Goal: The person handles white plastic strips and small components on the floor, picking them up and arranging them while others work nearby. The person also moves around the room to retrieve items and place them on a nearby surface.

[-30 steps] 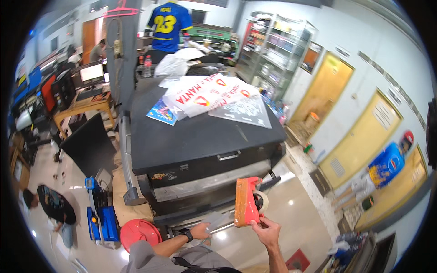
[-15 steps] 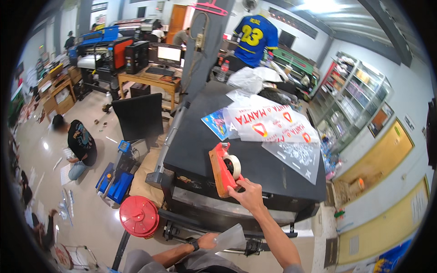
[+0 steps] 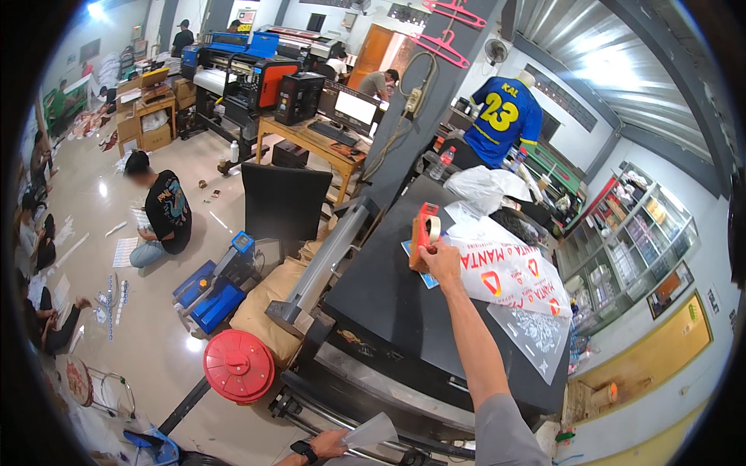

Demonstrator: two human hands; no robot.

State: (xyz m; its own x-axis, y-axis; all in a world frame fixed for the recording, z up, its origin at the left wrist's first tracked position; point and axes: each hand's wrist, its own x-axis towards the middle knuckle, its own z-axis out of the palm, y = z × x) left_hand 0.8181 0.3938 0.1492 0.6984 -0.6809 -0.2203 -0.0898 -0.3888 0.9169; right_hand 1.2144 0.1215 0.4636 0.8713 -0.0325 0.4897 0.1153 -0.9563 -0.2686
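Note:
My right hand (image 3: 440,262) reaches far over the black tabletop (image 3: 388,272), its fingers closed on a red tape dispenser (image 3: 425,225) with a pale roll of tape. The dispenser is upright at the left end of a white plastic bag with red print (image 3: 505,268); whether it rests on the table I cannot tell. Part of a blue printed sheet (image 3: 430,279) shows beneath it. Low in front of me, my left hand (image 3: 330,443) is closed on a translucent plastic sheet (image 3: 374,429). A clear film with a white pattern (image 3: 532,338) lies by the table's right edge.
A red round lid (image 3: 238,366) and a blue machine (image 3: 210,291) stand left of the table. Behind them is a black chair back (image 3: 284,202). A grey pillar (image 3: 423,101) rises beyond the table. One person (image 3: 163,206) sits on the floor; another wears a blue jersey (image 3: 507,120).
My right hand has carried the tape dispenser away from me, from near the table's front edge to beside the printed bag. My left hand still holds the translucent sheet. The view has shifted.

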